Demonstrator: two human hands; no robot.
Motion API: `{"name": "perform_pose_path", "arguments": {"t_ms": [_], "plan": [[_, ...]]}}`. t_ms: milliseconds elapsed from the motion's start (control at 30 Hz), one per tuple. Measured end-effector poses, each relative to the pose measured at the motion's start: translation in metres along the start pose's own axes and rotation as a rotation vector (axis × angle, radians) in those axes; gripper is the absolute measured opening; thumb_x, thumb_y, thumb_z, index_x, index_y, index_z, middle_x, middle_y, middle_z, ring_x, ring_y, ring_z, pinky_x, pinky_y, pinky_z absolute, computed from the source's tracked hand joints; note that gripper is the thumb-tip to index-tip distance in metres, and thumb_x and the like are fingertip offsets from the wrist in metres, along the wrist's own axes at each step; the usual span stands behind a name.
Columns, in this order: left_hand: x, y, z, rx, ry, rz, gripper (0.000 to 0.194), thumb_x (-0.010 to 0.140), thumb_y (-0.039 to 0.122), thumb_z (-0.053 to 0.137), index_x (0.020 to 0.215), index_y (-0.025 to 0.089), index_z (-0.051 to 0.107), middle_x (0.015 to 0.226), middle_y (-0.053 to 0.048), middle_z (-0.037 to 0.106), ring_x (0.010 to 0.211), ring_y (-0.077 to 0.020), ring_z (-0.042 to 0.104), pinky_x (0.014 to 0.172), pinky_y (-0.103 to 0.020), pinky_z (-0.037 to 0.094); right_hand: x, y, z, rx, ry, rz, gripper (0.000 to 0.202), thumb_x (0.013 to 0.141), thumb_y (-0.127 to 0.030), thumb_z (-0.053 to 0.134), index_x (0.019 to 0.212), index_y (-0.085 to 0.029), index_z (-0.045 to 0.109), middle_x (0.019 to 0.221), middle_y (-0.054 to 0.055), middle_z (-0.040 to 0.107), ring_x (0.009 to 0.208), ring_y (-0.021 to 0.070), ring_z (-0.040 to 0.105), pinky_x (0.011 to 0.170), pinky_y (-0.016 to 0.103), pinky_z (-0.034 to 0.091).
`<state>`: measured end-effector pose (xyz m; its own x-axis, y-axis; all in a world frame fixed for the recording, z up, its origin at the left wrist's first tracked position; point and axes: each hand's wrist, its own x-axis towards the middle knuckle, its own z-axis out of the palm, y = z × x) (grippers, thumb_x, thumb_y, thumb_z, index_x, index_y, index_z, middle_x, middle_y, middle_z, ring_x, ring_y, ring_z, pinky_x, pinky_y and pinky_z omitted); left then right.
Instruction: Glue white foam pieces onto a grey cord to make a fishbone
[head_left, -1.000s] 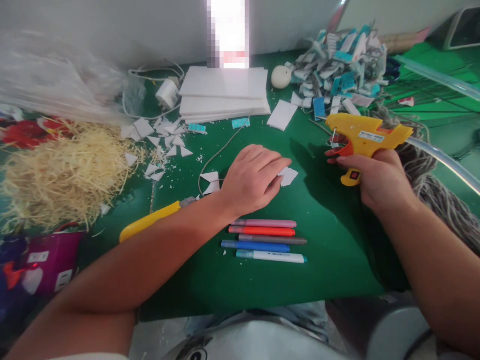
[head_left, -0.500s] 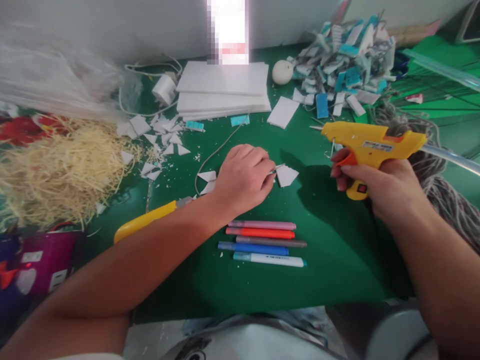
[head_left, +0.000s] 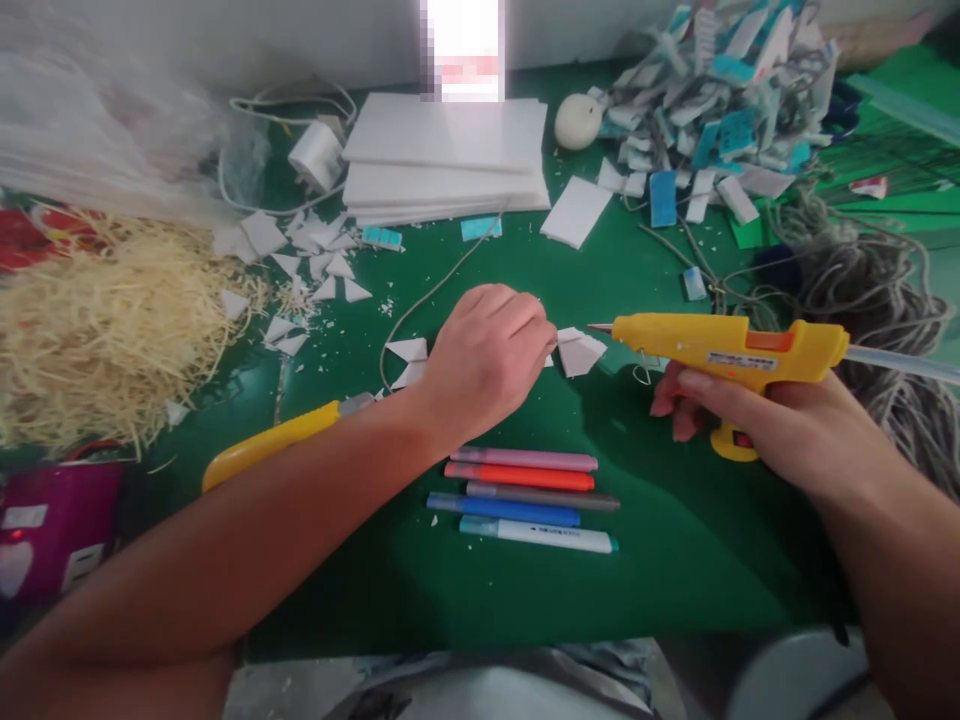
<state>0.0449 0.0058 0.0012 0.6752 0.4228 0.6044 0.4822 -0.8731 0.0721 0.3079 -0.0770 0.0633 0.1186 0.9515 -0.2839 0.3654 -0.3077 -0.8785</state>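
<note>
My right hand [head_left: 757, 415] is closed around the grip of a yellow hot glue gun [head_left: 727, 345], a clear glue stick [head_left: 900, 362] protruding from its rear. The gun's metal nozzle points left, just short of a small white foam-like piece [head_left: 581, 354]. My left hand [head_left: 491, 355] rests low over the green table with fingers pressed together, beside that piece; what the fingertips hold is hidden. White triangular scraps [head_left: 409, 350] lie partly behind my left wrist. A yellow utility knife [head_left: 274, 445] lies by my left forearm, which covers part of it.
Several markers [head_left: 525, 478] lie in a row before me. White boards [head_left: 446, 140] are stacked at the back beside a white adapter [head_left: 316, 155]. Straw-like shreds [head_left: 120, 330] are heaped left, white-blue offcuts [head_left: 720, 100] back right, grey cord [head_left: 862, 270] right. A thin cord [head_left: 442, 280] crosses the table.
The glue gun in my right hand has come down and left, its nozzle now near the small white piece. My left hand stays almost in place. The view has shifted slightly.
</note>
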Motion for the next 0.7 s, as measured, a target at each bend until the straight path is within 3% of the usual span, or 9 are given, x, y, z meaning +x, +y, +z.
{"name": "perform_pose_path", "arguments": {"t_ms": [133,300,367,533,700], "plan": [[0.001,0.001,-0.004,0.017,0.039,0.031,0.028,0.114,0.012,0.058,0.093,0.017,0.074,0.094,-0.006,0.081,0.086,-0.0220,0.069,0.082,-0.039,0.057,-0.001,0.007,-0.004,-0.078,-0.058,-0.030,0.063,0.071,-0.097,0.088,0.066,-0.034,0.082,0.061,0.006,0.075,0.051,0.0231,0.070,0.042,0.036,0.061],[0.001,0.003,-0.006,-0.004,0.030,0.009,0.021,0.111,0.013,0.059,0.095,0.018,0.073,0.097,-0.006,0.082,0.088,-0.0230,0.073,0.084,-0.040,0.058,-0.003,0.015,-0.007,-0.126,-0.047,0.008,0.078,0.062,-0.110,0.080,0.067,-0.032,0.082,0.068,0.009,0.079,0.054,0.0250,0.073,0.040,0.037,0.060],[0.001,0.004,-0.007,-0.006,0.028,0.005,0.019,0.110,0.014,0.059,0.100,0.017,0.075,0.097,-0.007,0.082,0.089,-0.0238,0.074,0.084,-0.040,0.059,-0.005,0.019,-0.010,-0.130,-0.072,0.040,0.080,0.063,-0.111,0.079,0.071,-0.031,0.083,0.071,0.009,0.080,0.057,0.0251,0.074,0.041,0.036,0.061],[0.000,0.002,-0.005,0.002,-0.015,0.015,0.023,0.111,0.014,0.060,0.093,0.018,0.074,0.095,-0.005,0.082,0.087,-0.0217,0.072,0.084,-0.039,0.058,-0.012,0.024,-0.018,-0.138,-0.149,0.124,0.078,0.080,-0.101,0.078,0.088,-0.024,0.087,0.086,0.011,0.085,0.072,0.0242,0.080,0.058,0.033,0.068],[-0.002,-0.002,-0.002,0.021,-0.014,0.044,0.026,0.112,0.012,0.060,0.091,0.019,0.073,0.098,-0.005,0.083,0.088,-0.0215,0.071,0.084,-0.038,0.058,-0.011,0.018,-0.011,-0.156,-0.101,0.142,0.084,0.069,-0.107,0.080,0.083,-0.024,0.083,0.084,0.012,0.084,0.071,0.0249,0.080,0.068,0.039,0.075]]}}
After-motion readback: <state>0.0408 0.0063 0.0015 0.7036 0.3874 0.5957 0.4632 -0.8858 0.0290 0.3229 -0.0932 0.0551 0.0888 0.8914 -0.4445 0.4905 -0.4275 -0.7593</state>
